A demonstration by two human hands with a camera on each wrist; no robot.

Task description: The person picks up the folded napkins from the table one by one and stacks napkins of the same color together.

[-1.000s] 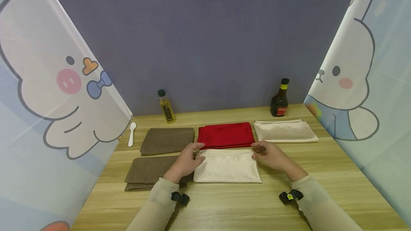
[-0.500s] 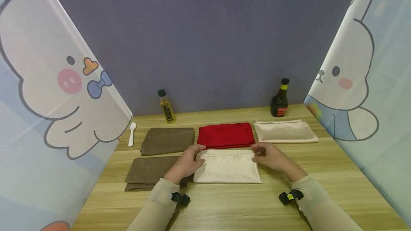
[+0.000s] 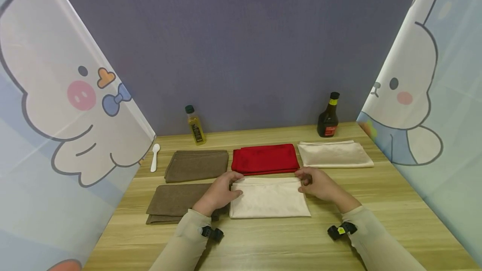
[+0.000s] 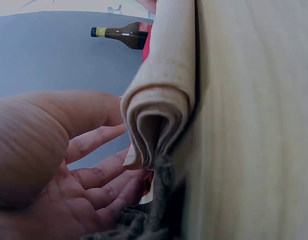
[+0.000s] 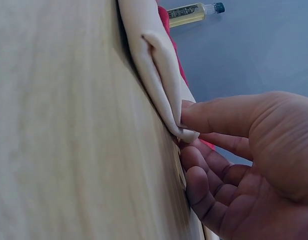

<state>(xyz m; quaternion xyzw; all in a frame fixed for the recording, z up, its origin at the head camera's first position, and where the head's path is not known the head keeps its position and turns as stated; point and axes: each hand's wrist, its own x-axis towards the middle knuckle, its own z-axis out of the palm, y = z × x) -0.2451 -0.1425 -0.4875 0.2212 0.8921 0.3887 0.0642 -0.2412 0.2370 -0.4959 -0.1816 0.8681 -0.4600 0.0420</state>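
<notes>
A folded cream satin cloth point(image 3: 269, 200) lies at the front middle of the table, between both hands. At its far left corner my left hand point(image 3: 218, 193) pinches the edge, thumb on top. The right hand point(image 3: 319, 184) pinches the far right corner. Layered folds of the cream cloth point(image 4: 156, 102) show end-on in the left wrist view, with the left thumb against them. In the right wrist view the corner of the cream cloth point(image 5: 161, 82) sits between thumb and fingers. Just behind it lies a folded red cloth point(image 3: 265, 160).
Two folded brown cloths, one behind point(image 3: 196, 166) and one in front point(image 3: 175, 200), lie at left; the left hand partly covers the front one. Another cream cloth point(image 3: 333, 154) is at back right. An oil bottle point(image 3: 196, 128), a dark sauce bottle point(image 3: 328, 121) and a white spoon point(image 3: 154, 158) stand or lie farther back.
The front cream cloth has shifted slightly to the right and toward me, away from the red cloth. Both hands have moved only a little with it. Everything else stays in place.
</notes>
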